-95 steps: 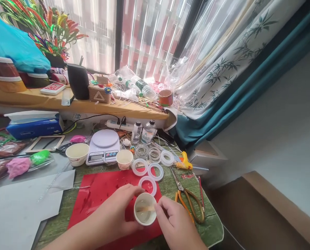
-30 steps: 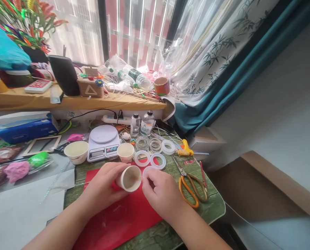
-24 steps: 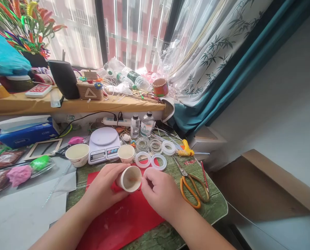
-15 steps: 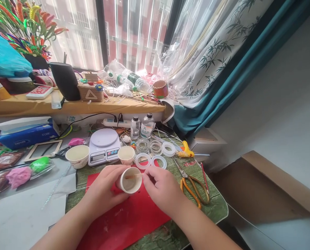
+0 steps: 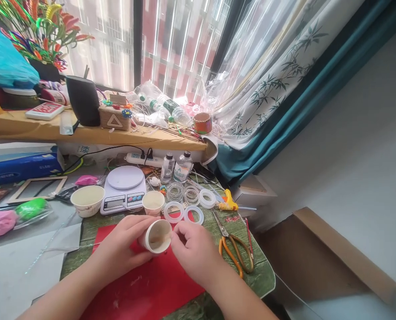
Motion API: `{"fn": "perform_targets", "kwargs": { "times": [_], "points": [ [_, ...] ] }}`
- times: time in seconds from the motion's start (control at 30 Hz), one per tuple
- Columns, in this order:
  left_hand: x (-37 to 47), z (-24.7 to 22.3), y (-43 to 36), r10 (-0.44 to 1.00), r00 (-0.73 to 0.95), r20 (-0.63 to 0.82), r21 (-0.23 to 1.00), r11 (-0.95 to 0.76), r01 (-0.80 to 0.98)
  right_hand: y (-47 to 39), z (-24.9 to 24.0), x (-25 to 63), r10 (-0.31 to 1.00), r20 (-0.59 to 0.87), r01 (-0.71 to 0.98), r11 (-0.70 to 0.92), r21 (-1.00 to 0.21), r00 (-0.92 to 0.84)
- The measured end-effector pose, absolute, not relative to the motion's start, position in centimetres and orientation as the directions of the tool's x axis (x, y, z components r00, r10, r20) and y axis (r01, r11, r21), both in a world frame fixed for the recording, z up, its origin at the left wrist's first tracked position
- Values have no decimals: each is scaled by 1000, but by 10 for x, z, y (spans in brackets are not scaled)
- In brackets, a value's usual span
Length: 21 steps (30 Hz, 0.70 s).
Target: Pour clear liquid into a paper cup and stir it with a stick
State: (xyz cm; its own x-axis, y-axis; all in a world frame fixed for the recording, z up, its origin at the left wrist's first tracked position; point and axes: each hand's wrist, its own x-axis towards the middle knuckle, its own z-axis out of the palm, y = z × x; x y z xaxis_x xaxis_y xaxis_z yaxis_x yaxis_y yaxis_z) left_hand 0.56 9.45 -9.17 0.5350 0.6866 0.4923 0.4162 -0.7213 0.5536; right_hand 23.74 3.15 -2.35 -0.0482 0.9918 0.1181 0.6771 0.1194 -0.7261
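My left hand (image 5: 124,242) is wrapped round a paper cup (image 5: 148,240), which tilts towards me and has some pale content inside. The fingers of my right hand (image 5: 196,253) are pinched at the cup's right rim on a thin wooden stick, mostly hidden now, that reaches into the cup. Both hands are above a red sheet (image 5: 151,289). Just beyond the cup stand a second paper cup (image 5: 153,205) and translucent ring moulds (image 5: 201,216). Scissors (image 5: 231,249) with orange handles lie to the right of my right hand.
Behind the cups sits a white kitchen scale (image 5: 124,178), with a larger paper cup (image 5: 87,205) at its left. Two clear bottles (image 5: 183,169), a yellow glue gun (image 5: 229,201) and a red pencil (image 5: 249,238) are farther off. A tissue pack (image 5: 25,166) lies left.
My view has turned slightly, so the scene sits further left. Inside the cup, the stick has shifted and less of it shows. Both hands keep their hold.
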Motion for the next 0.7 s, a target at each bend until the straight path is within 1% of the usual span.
{"fn": "perform_targets", "kwargs": {
  "times": [0.1,0.3,0.5,0.7],
  "points": [
    [5,-91,93,684,537,495,554,-724,411,33,-24,234,993,102,666,117,-737,-63],
    [6,-91,93,666,551,503,540,-740,401,34,-25,234,990,112,693,142,-707,-88],
    [7,-90,91,667,558,494,546,-737,399,31,-24,237,996,64,671,89,-736,-61],
    [8,-88,90,677,555,484,554,-728,404,28,-26,237,993,91,688,114,-716,-70]
  ]
}}
